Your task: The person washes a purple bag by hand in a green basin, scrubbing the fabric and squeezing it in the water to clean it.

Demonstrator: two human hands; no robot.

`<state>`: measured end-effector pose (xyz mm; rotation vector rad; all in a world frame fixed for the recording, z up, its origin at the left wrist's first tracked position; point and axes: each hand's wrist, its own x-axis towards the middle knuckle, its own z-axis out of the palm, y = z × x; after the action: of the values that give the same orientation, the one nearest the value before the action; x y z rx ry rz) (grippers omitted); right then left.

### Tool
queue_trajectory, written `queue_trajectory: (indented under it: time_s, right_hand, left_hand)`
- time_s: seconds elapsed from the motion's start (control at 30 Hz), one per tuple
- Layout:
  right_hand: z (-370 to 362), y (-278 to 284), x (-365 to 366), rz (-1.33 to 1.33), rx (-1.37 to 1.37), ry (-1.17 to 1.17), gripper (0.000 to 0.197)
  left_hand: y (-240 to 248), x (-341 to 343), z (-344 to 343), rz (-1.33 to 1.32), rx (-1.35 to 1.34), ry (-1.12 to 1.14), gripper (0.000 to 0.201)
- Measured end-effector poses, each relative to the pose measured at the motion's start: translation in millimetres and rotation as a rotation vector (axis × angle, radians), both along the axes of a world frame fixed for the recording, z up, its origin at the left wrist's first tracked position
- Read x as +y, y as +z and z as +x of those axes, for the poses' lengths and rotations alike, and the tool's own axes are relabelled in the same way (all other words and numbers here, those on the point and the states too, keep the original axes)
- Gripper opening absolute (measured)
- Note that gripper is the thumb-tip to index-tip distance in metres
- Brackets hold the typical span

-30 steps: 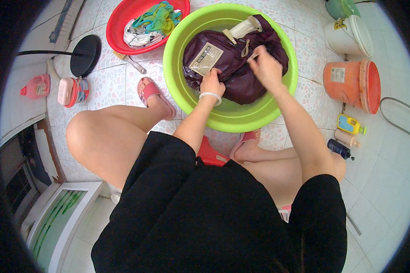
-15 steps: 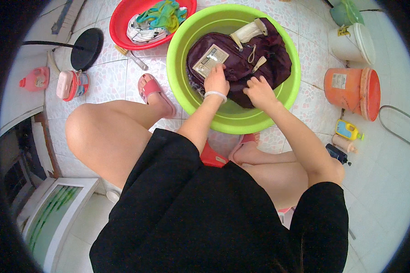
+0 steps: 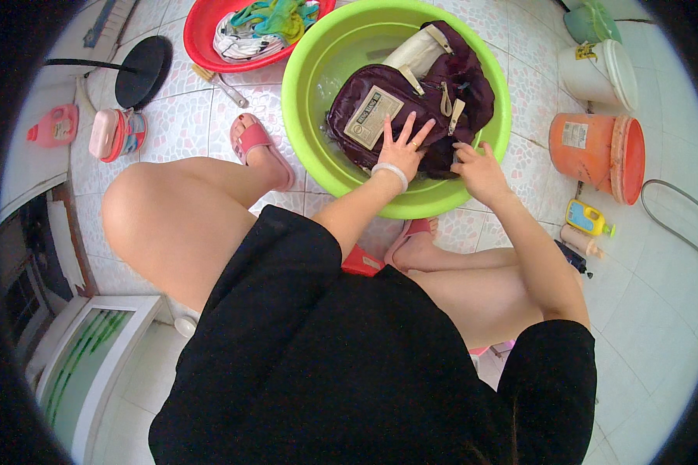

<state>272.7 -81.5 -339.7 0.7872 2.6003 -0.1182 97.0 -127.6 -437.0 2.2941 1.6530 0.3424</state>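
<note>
A wet, dark purple bag with a cream label patch and cream zipper pulls lies in a lime-green basin that holds some water. Across the near part of the bag, beside the patch, my left hand rests with its fingers spread. My right hand is at the bag's near right edge, fingers bent and closed on the dark fabric just below a cream zipper pull. Part of its grip is hidden by the hand itself.
A red basin of wet cloths stands at the upper left, with a brush beside it. To the right are an orange bucket, a white bucket and several bottles, including a yellow one. A black round base stands left.
My left hand has moved right off the patch's edge and spread its fingers. The right hand has shifted right. The bag has tilted up, and its patch shows more fully.
</note>
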Motion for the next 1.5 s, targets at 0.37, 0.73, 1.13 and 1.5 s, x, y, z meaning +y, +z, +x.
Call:
queue_trajectory:
  time_s: [0.37, 0.73, 1.13, 1.5]
  right_hand:
    - [14, 10, 2, -0.022, -0.023, -0.082, 0.022]
    - [5, 8, 4, 0.026, -0.068, -0.021, 0.019]
    - [-15, -16, 25, -0.210, 0.735, -0.327, 0.032]
    - [-6, -51, 83, 0.171, 0.381, -0.570, 0.025]
  left_hand:
    - [31, 9, 4, -0.160, 0.189, 0.026, 0.039]
    - [23, 9, -1, -0.133, 0.190, 0.075, 0.036]
    - [32, 9, -19, -0.353, 0.068, 0.116, 0.029]
    - [33, 35, -22, -0.161, -0.594, 0.315, 0.034]
